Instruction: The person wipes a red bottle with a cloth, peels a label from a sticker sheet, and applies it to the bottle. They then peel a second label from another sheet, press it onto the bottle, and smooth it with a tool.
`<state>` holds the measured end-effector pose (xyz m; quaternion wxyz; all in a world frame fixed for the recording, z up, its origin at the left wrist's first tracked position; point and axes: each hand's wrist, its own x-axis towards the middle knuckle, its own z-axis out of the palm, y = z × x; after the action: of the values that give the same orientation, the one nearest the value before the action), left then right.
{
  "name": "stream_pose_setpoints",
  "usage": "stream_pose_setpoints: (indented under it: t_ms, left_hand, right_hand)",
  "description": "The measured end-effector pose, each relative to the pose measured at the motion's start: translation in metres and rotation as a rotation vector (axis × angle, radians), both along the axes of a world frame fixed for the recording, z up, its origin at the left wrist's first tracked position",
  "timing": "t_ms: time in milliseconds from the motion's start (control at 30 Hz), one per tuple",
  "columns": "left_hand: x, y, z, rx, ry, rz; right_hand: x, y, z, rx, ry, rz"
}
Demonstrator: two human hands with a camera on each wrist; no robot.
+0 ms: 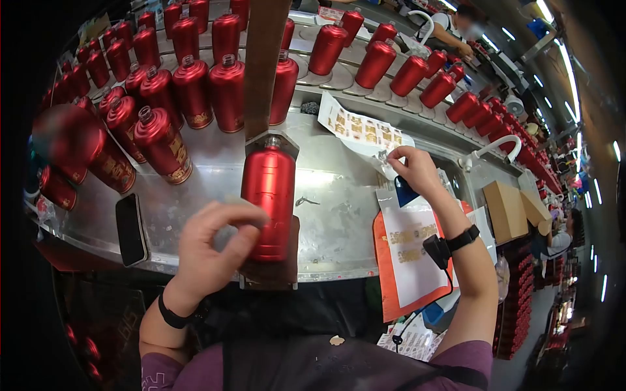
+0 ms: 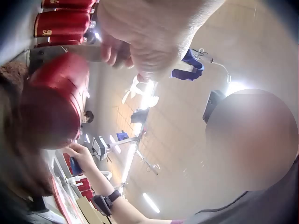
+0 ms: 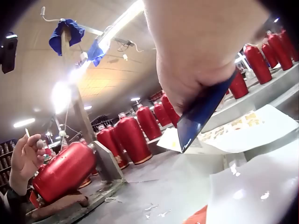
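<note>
A red bottle [image 1: 268, 202] with a clear neck lies tilted on a narrow stand, its neck end against a metal block [image 1: 287, 144]. Beside its lower left side is my left hand [image 1: 218, 247], blurred, with fingers loosely bent and nothing visible between them. My right hand [image 1: 417, 173] is out to the right, gripping a dark blue flat plastic scraper [image 3: 203, 112] that sticks out below the palm. Its fingertips are at the near corner of a white sheet of gold stickers [image 1: 362, 127]. A second sticker sheet [image 1: 411, 244] lies on an orange folder [image 1: 386, 287].
Many red bottles [image 1: 160, 146] crowd the left of the metal table. A conveyor [image 1: 391, 94] carries more along the back. A brown post [image 1: 264, 65] rises behind the stand. A phone [image 1: 132, 228] lies at the left, a tap [image 1: 489, 153] and cardboard box [image 1: 505, 212] at the right.
</note>
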<state>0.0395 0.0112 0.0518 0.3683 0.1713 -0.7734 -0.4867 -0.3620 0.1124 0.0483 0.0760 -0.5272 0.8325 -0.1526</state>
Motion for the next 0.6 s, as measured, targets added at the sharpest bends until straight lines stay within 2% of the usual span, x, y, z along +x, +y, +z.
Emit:
stream_pose_setpoints:
  t_ms: [33,67,100,167,200,267,300,333,400,433,500,533,567,600]
  left_hand:
    - [0.0,-0.001,0.004,0.09,-0.078,-0.252]
    - [-0.01,0.004,0.004,0.255,-0.044,-0.397]
    - [-0.018,0.007,0.008,0.262,-0.04,-0.385]
    - [-0.033,0.011,0.017,0.791,-0.273,-0.622]
    - [-0.042,0.016,0.015,0.796,-0.269,-0.613]
    - [-0.061,0.022,0.002,1.104,0.045,-0.588]
    - [-0.062,0.023,0.004,1.109,0.032,-0.61]
    - [-0.063,0.025,0.007,1.026,0.004,-0.544]
    - [-0.065,0.029,0.005,0.83,-0.001,-0.438]
    - [-0.063,0.029,0.003,0.832,-0.009,-0.467]
    - [-0.056,0.029,0.002,0.793,-0.113,-0.39]
    - [-0.055,0.033,0.001,0.763,-0.059,-0.344]
    - [-0.054,0.034,0.006,0.763,-0.061,-0.358]
    - [-0.052,0.035,0.012,0.743,-0.112,-0.364]
  right_hand:
    - [0.011,0.001,0.005,0.004,0.003,0.005]
    - [0.023,0.003,0.009,-0.158,0.083,0.167]
    - [0.04,0.006,0.013,-0.32,0.159,0.333]
    - [0.1,0.015,0.042,-0.36,0.305,0.481]
    - [0.122,0.021,0.048,-0.375,0.341,0.579]
    - [0.159,0.034,0.059,-0.375,0.432,0.75]
    - [0.171,0.041,0.062,-0.352,0.486,0.817]
    - [0.177,0.046,0.058,-0.337,0.487,0.787]
    - [0.184,0.054,0.052,-0.338,0.604,0.881]
    - [0.184,0.058,0.052,-0.325,0.61,0.854]
    - [0.182,0.062,0.055,-0.347,0.37,0.903]
    - [0.182,0.062,0.055,-0.452,0.107,0.831]
    - [0.177,0.062,0.059,-0.448,0.112,0.818]
    - [0.169,0.06,0.064,-0.425,-0.07,0.62]
